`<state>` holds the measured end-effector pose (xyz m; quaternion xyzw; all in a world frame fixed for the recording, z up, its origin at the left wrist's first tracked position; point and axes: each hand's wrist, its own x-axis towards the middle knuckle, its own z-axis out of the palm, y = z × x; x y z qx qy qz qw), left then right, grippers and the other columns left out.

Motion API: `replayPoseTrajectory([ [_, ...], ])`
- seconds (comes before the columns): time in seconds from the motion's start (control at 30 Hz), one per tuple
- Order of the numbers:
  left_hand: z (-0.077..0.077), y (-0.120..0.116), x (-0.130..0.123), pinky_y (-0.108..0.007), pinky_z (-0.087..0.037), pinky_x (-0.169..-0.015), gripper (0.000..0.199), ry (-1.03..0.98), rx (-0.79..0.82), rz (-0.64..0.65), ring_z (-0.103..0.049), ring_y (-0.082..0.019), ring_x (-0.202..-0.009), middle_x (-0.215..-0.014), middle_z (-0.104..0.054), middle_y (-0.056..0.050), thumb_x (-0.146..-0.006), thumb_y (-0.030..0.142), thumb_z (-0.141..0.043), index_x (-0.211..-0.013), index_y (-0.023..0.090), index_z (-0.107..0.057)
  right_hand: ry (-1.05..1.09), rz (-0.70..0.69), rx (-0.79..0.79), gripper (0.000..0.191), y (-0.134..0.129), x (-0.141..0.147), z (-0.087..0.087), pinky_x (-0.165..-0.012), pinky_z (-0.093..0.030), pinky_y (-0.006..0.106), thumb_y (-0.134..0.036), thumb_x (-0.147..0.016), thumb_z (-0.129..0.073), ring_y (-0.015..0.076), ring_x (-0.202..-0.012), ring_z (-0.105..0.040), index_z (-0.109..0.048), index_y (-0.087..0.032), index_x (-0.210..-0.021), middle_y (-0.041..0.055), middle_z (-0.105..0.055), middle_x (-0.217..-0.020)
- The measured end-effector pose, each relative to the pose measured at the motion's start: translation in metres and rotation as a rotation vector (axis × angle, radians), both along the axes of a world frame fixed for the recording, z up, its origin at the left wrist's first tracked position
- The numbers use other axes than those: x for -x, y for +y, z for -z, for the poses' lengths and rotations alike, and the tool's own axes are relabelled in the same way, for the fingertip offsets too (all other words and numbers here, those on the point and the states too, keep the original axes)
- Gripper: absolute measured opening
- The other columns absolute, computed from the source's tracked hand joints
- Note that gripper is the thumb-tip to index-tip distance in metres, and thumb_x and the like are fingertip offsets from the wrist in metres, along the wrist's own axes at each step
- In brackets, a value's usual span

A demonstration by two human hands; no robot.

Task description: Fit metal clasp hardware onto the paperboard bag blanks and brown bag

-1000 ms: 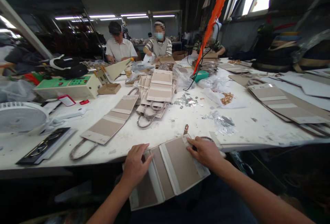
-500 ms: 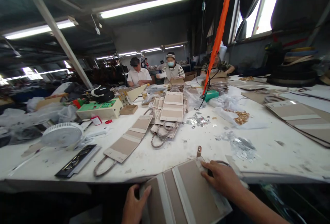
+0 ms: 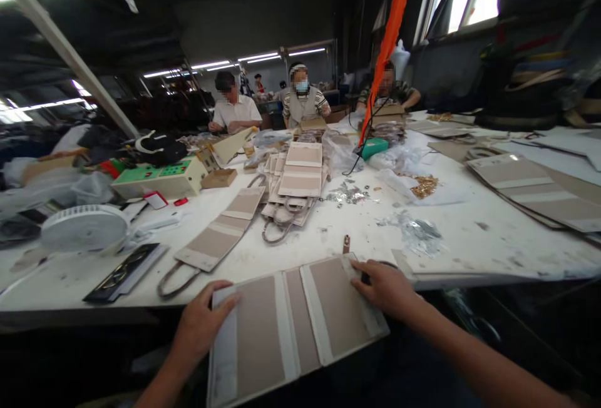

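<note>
Hands (image 3: 201,322) (image 3: 387,289): two, clamped on one beige panel (image 3: 300,320) | one fan (image 3: 84,231) | one orange strip (image 3: 387,45)

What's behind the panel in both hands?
Past the far edge of the beige panel: a brown tab and white tabletop. The panel's underside and whatever lies beneath are covered.

On our white table (image 3: 507,233) we see a fan (image 3: 84,229), a machine (image 3: 159,178), a handled panel (image 3: 218,234) and metal pieces (image 3: 422,234).

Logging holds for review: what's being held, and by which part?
A beige panel, by its far corners: left grip on the left, right grip on the right.
</note>
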<state>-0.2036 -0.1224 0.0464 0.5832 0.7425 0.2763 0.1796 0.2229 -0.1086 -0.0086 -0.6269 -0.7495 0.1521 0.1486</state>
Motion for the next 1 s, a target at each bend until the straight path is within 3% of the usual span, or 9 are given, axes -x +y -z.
replayPoseTrajectory([
  [0.07,-0.013,0.027,-0.002,-0.037,-0.055,-0.084,0.052,0.121,-0.035,0.074,-0.072,-0.03,-0.095,-0.101,-0.078,-0.004,-0.073,0.063,-0.065,-0.108,0.026,-0.073,0.015,0.018,0.026,0.051,-0.001,0.0,-0.002,-0.094,-0.049,0.037,-0.044,-0.097,-0.057,0.029,-0.109,-0.068,-0.064,-0.022,-0.142,0.0102,-0.074,-0.117],
  [0.13,-0.014,0.057,-0.005,-0.038,-0.053,-0.089,0.051,0.212,-0.044,0.131,-0.071,-0.031,-0.101,-0.109,-0.077,-0.005,-0.077,0.061,-0.062,-0.112,0.026,-0.071,0.018,0.037,0.059,0.053,-0.003,-0.001,-0.004,-0.092,-0.05,0.037,-0.044,-0.097,-0.057,0.0295,-0.108,-0.069,-0.061,-0.021,-0.145,0.0105,-0.074,-0.118],
  [0.33,0.017,0.123,-0.022,-0.041,-0.053,-0.096,0.047,0.365,0.0,0.208,-0.067,-0.032,-0.108,-0.113,-0.074,-0.011,-0.081,0.048,-0.064,-0.118,0.019,-0.069,-0.009,0.061,0.099,0.057,-0.002,-0.002,-0.006,-0.099,-0.049,0.038,-0.045,-0.098,-0.058,0.0308,-0.119,-0.065,-0.056,-0.02,-0.15,0.0119,-0.07,-0.132],
  [0.47,0.03,0.108,-0.064,-0.053,-0.039,-0.116,0.046,0.463,-0.275,0.288,-0.05,-0.037,-0.135,-0.141,-0.059,-0.017,-0.087,0.036,-0.065,-0.129,0.016,-0.064,-0.035,0.06,0.135,0.058,0.001,-0.003,-0.01,-0.098,-0.05,0.04,-0.045,-0.098,-0.058,0.0322,-0.119,-0.065,-0.055,-0.02,-0.151,0.012,-0.07,-0.131],
  [0.57,0.032,0.072,-0.116,-0.049,-0.041,-0.118,0.049,0.337,-0.425,0.654,-0.051,-0.03,-0.136,-0.144,-0.057,-0.016,-0.094,0.032,-0.061,-0.14,0.017,-0.055,-0.028,0.046,0.135,0.058,0.002,-0.002,-0.012,-0.1,-0.05,0.041,-0.044,-0.099,-0.057,0.0327,-0.12,-0.065,-0.055,-0.019,-0.151,0.0133,-0.07,-0.132],
  [0.67,0.038,0.043,-0.164,-0.049,-0.042,-0.119,0.066,0.257,-0.338,0.989,-0.048,-0.031,-0.141,-0.152,-0.053,-0.015,-0.09,0.044,-0.07,-0.148,0.018,-0.05,-0.014,0.054,0.132,0.058,0.003,-0.002,-0.012,-0.104,-0.048,0.041,-0.045,-0.098,-0.06,0.0319,-0.123,-0.064,-0.055,-0.019,-0.15,0.0133,-0.069,-0.136],
  [0.77,0.045,0.036,-0.189,-0.053,-0.039,-0.118,0.073,0.3,-0.274,1.026,-0.046,-0.034,-0.143,-0.153,-0.053,-0.016,-0.087,0.054,-0.073,-0.146,0.017,-0.053,0.026,0.065,0.136,0.059,0.004,-0.003,-0.01,-0.107,-0.048,0.04,-0.042,-0.096,-0.064,0.0305,-0.126,-0.063,-0.056,-0.02,-0.15,0.0122,-0.068,-0.138],
  [0.93,0.045,0.048,-0.201,-0.058,-0.032,-0.117,0.042,0.375,-0.325,0.97,-0.057,-0.031,-0.127,-0.134,-0.066,-0.011,-0.098,0.046,-0.06,-0.132,0.022,-0.064,0.172,0.095,0.103,0.055,0.003,-0.005,-0.005,-0.109,-0.048,0.038,-0.036,-0.092,-0.069,0.0285,-0.123,-0.065,-0.063,-0.017,-0.143,0.0116,-0.071,-0.134],
  [1.0,0.044,0.053,-0.205,-0.057,-0.035,-0.114,0.034,0.39,-0.339,0.973,-0.06,-0.029,-0.117,-0.123,-0.069,-0.01,-0.099,0.041,-0.059,-0.126,0.022,-0.066,0.203,0.109,0.086,0.05,0.002,-0.005,-0.001,-0.107,-0.049,0.038,-0.036,-0.092,-0.07,0.0277,-0.118,-0.067,-0.066,-0.018,-0.139,0.0106,-0.073,-0.128],
])
